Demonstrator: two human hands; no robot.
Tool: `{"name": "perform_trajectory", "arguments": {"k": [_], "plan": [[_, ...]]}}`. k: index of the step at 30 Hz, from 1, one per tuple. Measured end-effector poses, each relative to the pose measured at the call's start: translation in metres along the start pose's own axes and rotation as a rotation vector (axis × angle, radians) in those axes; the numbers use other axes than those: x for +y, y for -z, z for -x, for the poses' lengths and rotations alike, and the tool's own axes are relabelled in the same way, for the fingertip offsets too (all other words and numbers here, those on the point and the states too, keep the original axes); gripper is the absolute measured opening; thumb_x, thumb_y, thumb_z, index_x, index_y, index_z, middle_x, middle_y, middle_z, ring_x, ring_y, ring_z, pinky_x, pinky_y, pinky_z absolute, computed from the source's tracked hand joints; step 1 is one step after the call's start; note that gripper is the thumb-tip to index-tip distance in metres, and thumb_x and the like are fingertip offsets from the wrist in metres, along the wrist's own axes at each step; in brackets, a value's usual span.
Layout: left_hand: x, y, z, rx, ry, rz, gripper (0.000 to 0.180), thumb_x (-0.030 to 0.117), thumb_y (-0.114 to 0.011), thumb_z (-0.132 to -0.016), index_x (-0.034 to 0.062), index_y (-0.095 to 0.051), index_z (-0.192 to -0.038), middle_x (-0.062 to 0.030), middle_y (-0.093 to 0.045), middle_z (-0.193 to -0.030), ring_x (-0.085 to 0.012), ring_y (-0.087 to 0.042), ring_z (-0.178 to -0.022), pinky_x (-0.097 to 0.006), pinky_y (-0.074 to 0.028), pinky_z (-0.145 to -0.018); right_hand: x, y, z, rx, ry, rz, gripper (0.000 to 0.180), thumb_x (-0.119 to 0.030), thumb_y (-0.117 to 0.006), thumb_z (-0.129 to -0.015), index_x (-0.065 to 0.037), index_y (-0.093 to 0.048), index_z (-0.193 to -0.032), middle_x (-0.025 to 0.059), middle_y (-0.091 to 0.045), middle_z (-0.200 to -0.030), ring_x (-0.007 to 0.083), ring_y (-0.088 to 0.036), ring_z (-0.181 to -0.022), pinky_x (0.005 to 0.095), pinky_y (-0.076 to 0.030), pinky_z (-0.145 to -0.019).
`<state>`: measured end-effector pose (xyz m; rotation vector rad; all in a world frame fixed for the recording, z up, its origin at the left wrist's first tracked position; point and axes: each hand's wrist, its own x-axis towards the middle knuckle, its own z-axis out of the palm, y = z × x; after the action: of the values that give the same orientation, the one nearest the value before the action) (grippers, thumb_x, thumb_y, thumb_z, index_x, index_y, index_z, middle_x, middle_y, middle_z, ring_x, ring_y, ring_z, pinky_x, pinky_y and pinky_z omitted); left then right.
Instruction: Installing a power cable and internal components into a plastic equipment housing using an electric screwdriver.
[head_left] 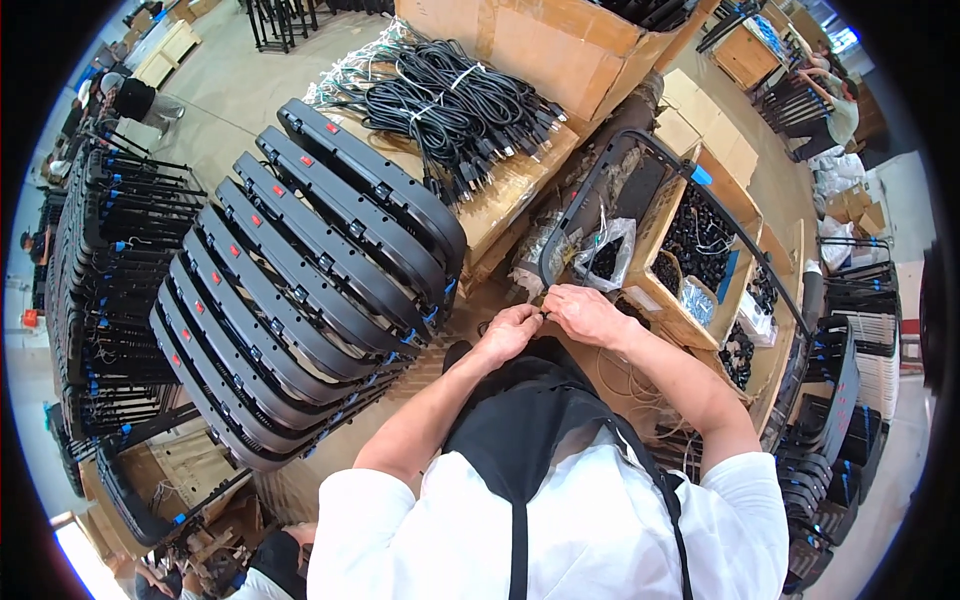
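My left hand [512,332] and my right hand [583,314] meet in front of my apron, fingertips pinched together. Between them is something small and dark that I cannot make out. Just beyond the fingers is the lower end of a black bent-tube frame [585,195], which carries a blue piece [701,175]. Whether my right fingers touch that tube end, I cannot tell. Right of the hands, a clear plastic bag [612,250] holds small dark parts.
Several black curved panels with red switches [279,190] stand in a row at left. Bundled black cables [440,100] lie on a cardboard-topped surface ahead, beside a large carton [530,45]. A wooden divided box [690,318] of small parts stands right. Another person [835,110] works far right.
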<state>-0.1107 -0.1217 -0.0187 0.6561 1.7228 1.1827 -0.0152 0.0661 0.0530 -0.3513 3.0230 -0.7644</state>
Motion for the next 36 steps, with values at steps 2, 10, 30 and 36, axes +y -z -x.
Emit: {"name": "perform_trajectory", "arguments": {"k": [2,10,30,36], "plan": [[0.000,-0.001,-0.001,0.005,0.002,0.008,0.025,0.027,-0.062,-0.102,0.0055,-0.071,-0.112,-0.0018,-0.066,-0.084,-0.0103,-0.057,-0.076,-0.030,-0.049,-0.071,0.000,-0.003,0.004,0.029,-0.003,-0.018,0.012,-0.006,-0.067,-0.088,-0.001,-0.067,-0.098,0.0139,-0.061,-0.092,0.0355,-0.064,-0.088,0.0444,-0.055,-0.079],[-0.004,-0.002,-0.010,-0.058,0.076,0.080,0.025,0.025,-0.060,-0.103,0.0042,-0.072,-0.111,-0.0004,-0.065,-0.084,-0.0104,-0.056,-0.074,-0.031,-0.046,-0.067,-0.001,-0.012,0.015,0.167,-0.007,-0.062,0.010,-0.007,-0.065,-0.088,-0.001,-0.067,-0.096,0.0133,-0.060,-0.089,0.0333,-0.062,-0.084,0.0431,-0.053,-0.075],[-0.013,0.005,-0.028,-0.074,0.011,-0.131,0.024,0.020,-0.061,-0.101,-0.0007,-0.074,-0.100,-0.0021,-0.071,-0.086,-0.0099,-0.061,-0.082,-0.028,-0.051,-0.078,-0.077,-0.043,0.039,0.420,-0.622,-0.183,0.028,-0.014,-0.061,-0.095,-0.001,-0.064,-0.120,0.0149,-0.066,-0.109,0.0368,-0.068,-0.101,0.0448,-0.055,-0.089],[0.006,-0.002,-0.031,-0.192,0.205,-0.046,0.031,0.025,-0.060,-0.105,-0.0014,-0.075,-0.111,-0.0064,-0.074,-0.088,-0.0141,-0.067,-0.084,-0.030,-0.053,-0.081,0.002,-0.167,0.097,0.454,-1.083,0.421,0.082,-0.048,-0.068,-0.093,0.009,-0.047,-0.148,0.0279,-0.070,-0.109,0.0458,-0.071,-0.100,0.0566,-0.057,-0.085]]}}
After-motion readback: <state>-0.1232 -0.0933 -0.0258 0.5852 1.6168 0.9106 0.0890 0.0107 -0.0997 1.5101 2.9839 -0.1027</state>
